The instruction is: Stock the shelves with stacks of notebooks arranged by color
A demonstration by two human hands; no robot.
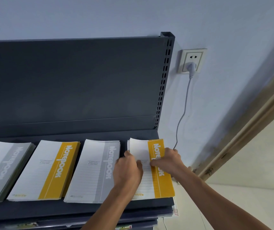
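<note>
Left hand lay palm-down on the white part of the rightmost yellow stack, fingers loosely curled, pressing rather than gripping. Right hand rested on the stack's yellow band, fingers bent over its right edge; a true grip could not be told. Stack sat lower right of centre, at the right end of the dark shelf. Just left, a grey stack, touched at its right edge by the left hand. Further left, a second yellow stack, then another grey stack at the frame's left edge. Behind, a dark back panel. Upper right, a wall socket with a white plug and cord hanging down.
</note>
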